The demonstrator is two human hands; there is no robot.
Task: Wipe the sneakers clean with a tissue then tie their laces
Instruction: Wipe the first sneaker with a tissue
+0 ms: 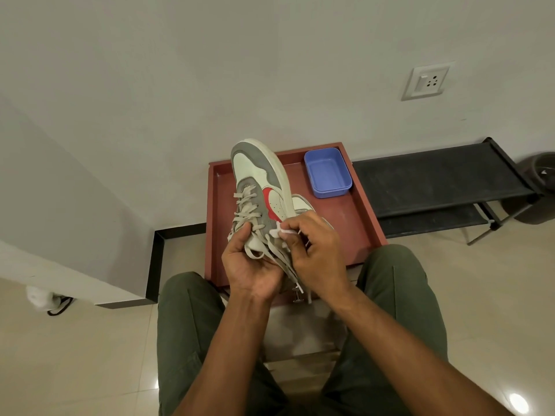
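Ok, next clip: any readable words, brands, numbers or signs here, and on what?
No readable text anywhere.
Held sneaker: only a red swoosh-like mark, no lettering.
Blue container: no label visible.
Wall socket: no legible marking.

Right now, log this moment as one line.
phase: wiping | left hand: holds sneaker | right hand: pinches tissue at side | laces: untied

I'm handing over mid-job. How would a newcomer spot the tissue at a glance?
Find the red-brown tray against the wall, then the grey-and-white sneaker held up over it. The tissue is the small crumpled white wad pinched by the right hand against the sneaker's side, whiter and more bunched than the flat beige laces.
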